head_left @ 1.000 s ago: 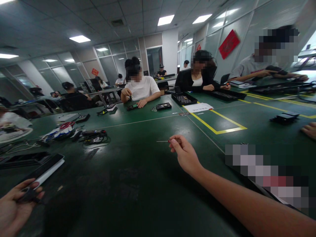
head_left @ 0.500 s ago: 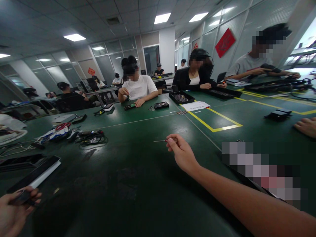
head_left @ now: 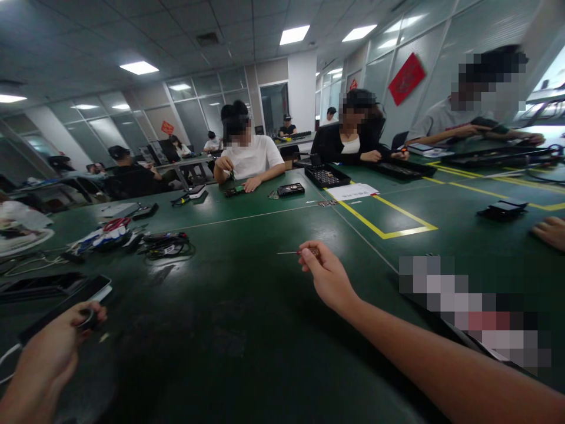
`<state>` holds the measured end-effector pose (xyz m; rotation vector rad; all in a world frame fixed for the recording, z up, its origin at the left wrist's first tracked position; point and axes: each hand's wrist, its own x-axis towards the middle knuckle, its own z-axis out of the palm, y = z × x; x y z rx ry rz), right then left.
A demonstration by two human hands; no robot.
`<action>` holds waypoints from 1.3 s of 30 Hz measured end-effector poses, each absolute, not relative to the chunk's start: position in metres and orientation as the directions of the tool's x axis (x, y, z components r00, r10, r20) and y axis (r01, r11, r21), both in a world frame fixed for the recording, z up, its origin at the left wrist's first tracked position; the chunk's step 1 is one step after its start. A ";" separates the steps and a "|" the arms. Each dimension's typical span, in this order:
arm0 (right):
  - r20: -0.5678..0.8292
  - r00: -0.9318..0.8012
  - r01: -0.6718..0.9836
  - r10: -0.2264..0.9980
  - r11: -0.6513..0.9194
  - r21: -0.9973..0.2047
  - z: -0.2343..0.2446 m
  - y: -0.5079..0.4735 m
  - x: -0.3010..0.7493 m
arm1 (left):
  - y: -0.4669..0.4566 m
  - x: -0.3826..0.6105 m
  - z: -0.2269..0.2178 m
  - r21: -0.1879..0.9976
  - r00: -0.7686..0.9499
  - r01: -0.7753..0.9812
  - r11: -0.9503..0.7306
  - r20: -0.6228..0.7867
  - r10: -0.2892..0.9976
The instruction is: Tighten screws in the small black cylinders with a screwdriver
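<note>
My right hand [head_left: 329,274] is stretched out over the middle of the green table [head_left: 247,330], its fingers pinched on a thin metal tool [head_left: 289,253] whose tip points left. At the lower left, my left hand [head_left: 55,347] is closed on a small dark object [head_left: 89,318] held between thumb and fingers. Just beyond that hand a flat black phone-like device [head_left: 66,303] lies on the table.
Cables and small tools [head_left: 132,238] lie to the left. Dark trays [head_left: 329,175] and a white paper [head_left: 353,191] sit by yellow floor-tape lines [head_left: 388,221]. Several people sit working along the far side. Another person's hand [head_left: 549,231] rests at the right edge.
My left hand has risen and moved right towards the black device, now pinching the small dark object. My right hand has hardly moved.
</note>
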<state>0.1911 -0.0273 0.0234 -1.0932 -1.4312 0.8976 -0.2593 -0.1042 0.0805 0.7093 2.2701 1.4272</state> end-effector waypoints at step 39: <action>0.362 0.069 0.155 0.930 0.349 -0.924 0.028 -0.028 0.194 | -0.006 -0.018 0.007 0.606 0.316 0.650 -0.459 0.335 0.888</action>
